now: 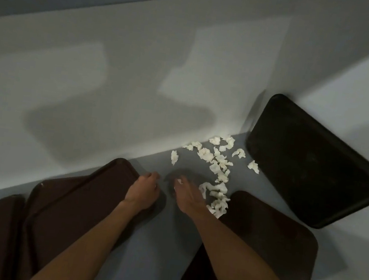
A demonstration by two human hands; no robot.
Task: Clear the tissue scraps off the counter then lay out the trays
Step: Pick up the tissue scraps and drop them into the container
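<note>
The right hand (187,197) lay with fingers straight, touching scraps (218,164) strewn toward 1 o'clock on the tabletop (149,239). The left hand (143,189) had curled fingers; whether they held anything could not be told.

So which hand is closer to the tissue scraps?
Right. The right hand sits at the tissue scraps, the nearest ones right beside its outer edge. The left hand is farther left, by the corner of a brown tray.

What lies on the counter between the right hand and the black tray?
Head view: scattered white tissue scraps lie between the right hand and the black tray.
</note>
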